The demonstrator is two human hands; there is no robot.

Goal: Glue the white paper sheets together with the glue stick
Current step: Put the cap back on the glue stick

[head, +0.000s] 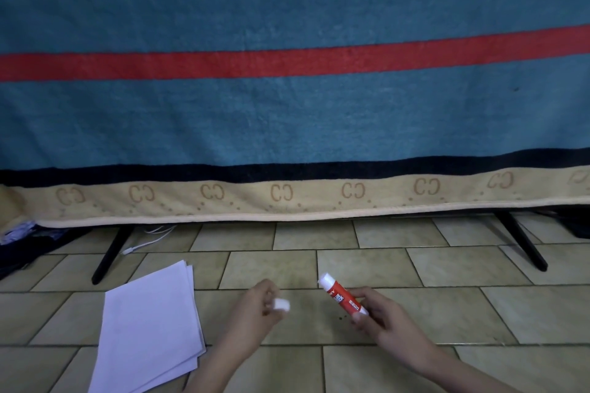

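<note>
I see the right hand [380, 317] low in the frame, right of centre, clenched around the lower end of the glue stick [343, 296]. The stick is red with a white tip and tilts up and to the left, so most of its body and the tip stick out above the fingers, clear of the grip. The left hand [255, 306] sits just left of centre at the same height, pinching a small white cap [282, 304] between thumb and fingertips. Cap and stick are apart, with a stretch of bare floor [415, 265] between them.

The paper [150, 329] lies flat on the tiles at lower left, a loose stack with edges fanned slightly, just beside the left forearm and touched by neither hand. Across the upper part of the frame hangs a blue cloth [287, 121] with a red stripe and a tan border, and two black legs [111, 252] stand below it.
</note>
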